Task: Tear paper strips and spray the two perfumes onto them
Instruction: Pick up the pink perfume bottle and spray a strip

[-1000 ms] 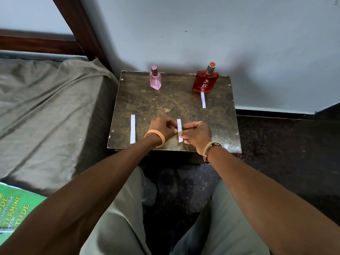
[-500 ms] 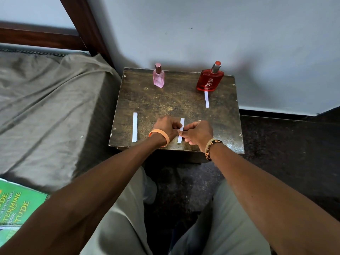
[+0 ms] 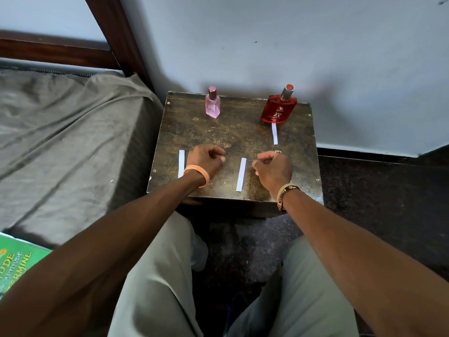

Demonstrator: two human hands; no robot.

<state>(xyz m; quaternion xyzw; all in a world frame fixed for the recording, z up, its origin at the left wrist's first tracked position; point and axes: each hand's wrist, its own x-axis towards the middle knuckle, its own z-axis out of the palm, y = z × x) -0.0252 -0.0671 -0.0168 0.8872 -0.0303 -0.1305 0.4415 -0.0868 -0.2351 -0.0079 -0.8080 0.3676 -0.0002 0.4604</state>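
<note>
While three torn strips are lying flat on the table (image 3: 238, 139), the tearing is looking finished and the spraying, in my judgement, is waiting to begin, since neither bottle is being held. Taking the middle strip (image 3: 241, 174) as the marker: the left hand (image 3: 206, 159) is hovering just to its left and the right hand (image 3: 273, 167) just to its right, both clear of the paper, fingers curled into loose fists with nothing showing inside. The left strip (image 3: 181, 163) is lying further left of the marker, beyond the left hand and partly behind that wrist. The far strip (image 3: 274, 133) is lying beyond the marker and a little right, its far end at the foot of the red bottle (image 3: 279, 109). The pink bottle (image 3: 212, 104) is standing beyond the marker and a little left, well apart from it. Both bottles are standing upright with tops on; the pink one is showing pale liquid through most of its body, while the red glass is hiding its level. No wet mark is showing on any strip, so whether one is scented I cannot tell.
</note>
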